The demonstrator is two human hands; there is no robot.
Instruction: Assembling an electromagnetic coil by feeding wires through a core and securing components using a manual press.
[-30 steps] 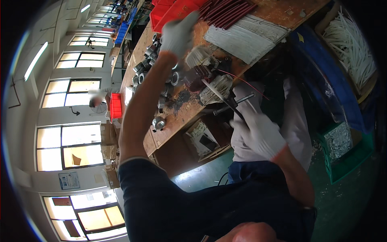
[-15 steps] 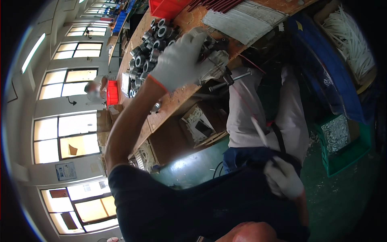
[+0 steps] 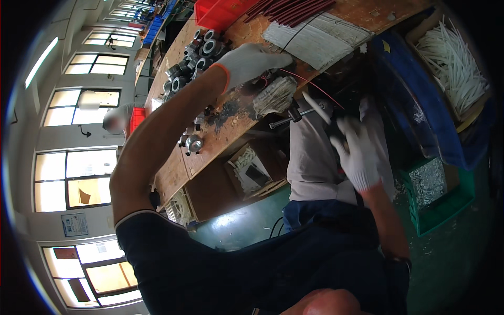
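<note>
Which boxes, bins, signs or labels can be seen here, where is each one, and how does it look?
Red bin: top of the workbench, rectangular plastic.
Green crate: on the floor at right, holds small silvery pieces.
Cardboard box: upper right, full of white tubes.
Open cardboard box: under the bench, brown.
Wall notice: lower left between windows, pale blue sheet.

Around the wound coil (image 3: pixel 274 95) at the desk (image 3: pixel 220 136) edge, room is tight. Beyond it the left hand (image 3: pixel 247 62) covers the surface; past that, a cluster of grey metal rings (image 3: pixel 197 58) blocks the way. To its right lie a white sheet (image 3: pixel 320 39) and dark red rods (image 3: pixel 286 10). Nearer the person, a bare wooden strip stays open, broken by one metal part (image 3: pixel 193 143). The right hand (image 3: pixel 357 152) hangs off the desk, below the coil.
</note>
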